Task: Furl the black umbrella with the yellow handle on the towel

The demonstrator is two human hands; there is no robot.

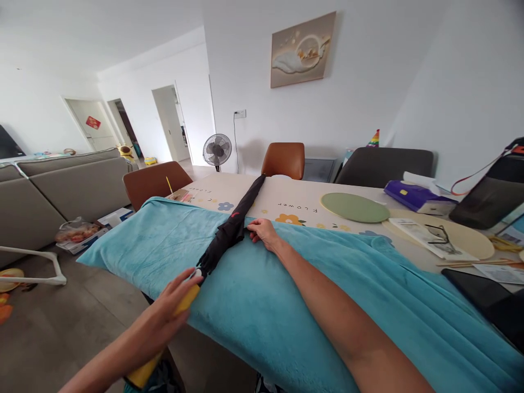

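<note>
green mat (354, 207) | purple tissue box (413, 197) | glasses (440, 236) | fan (217, 149) | 2 brown chairs | wall picture (302, 50)

The left hand (174, 303) is closed in a grip, its forearm reaching in from the lower left. The right arm is stretched far forward, the right hand (264, 231) laid palm-down with fingers curled.
</note>
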